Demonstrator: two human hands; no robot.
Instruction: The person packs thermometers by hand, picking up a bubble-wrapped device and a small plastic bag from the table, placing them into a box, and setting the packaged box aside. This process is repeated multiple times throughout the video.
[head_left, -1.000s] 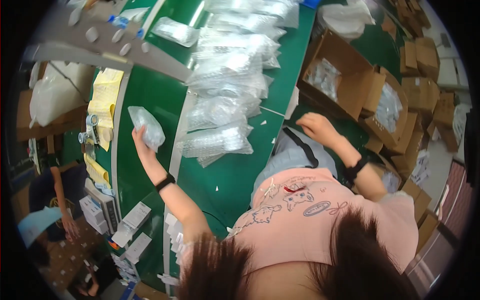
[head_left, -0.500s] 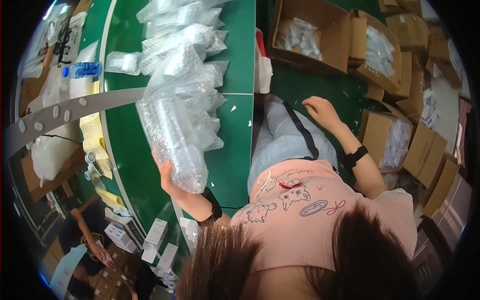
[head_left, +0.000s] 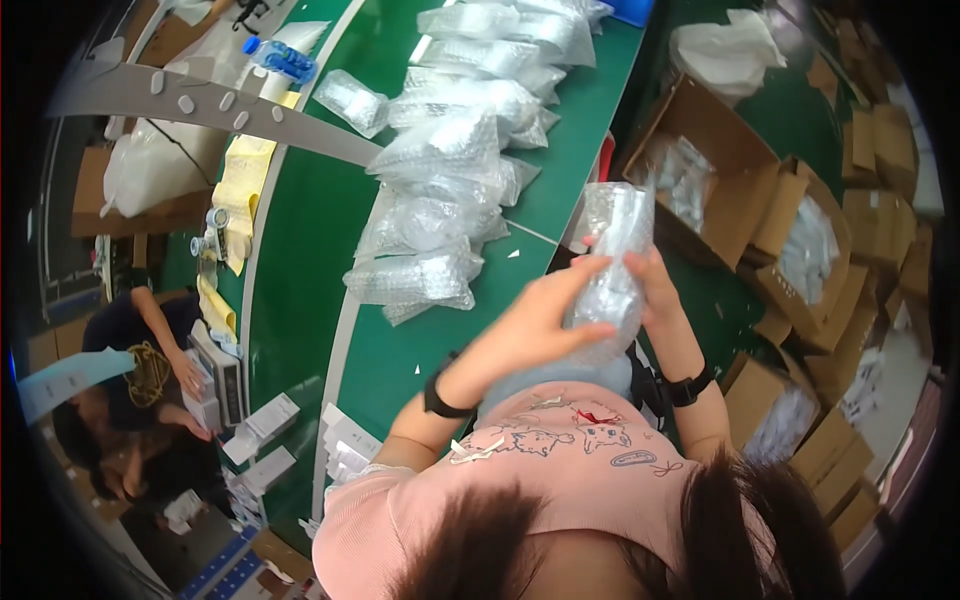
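I hold a clear plastic bag (head_left: 618, 232) filled with small clear parts upright in front of my chest, over the edge of the green table (head_left: 300, 250). My left hand (head_left: 545, 312) wraps around its lower left side. My right hand (head_left: 655, 288) grips its right side from behind. Both wrists wear black bands. A heap of similar clear bags (head_left: 450, 180) lies on the table just left of my hands.
Open cardboard boxes (head_left: 740, 200) holding clear bags stand on the green floor to the right. A water bottle (head_left: 280, 58) and yellow sheets (head_left: 240, 200) lie at the table's far side. Another person (head_left: 150, 350) works at the left beside small white boxes (head_left: 265, 425).
My left hand has brought a clear bag from the table's left over to my chest. My right hand has left the floor side and taken hold of the same bag.
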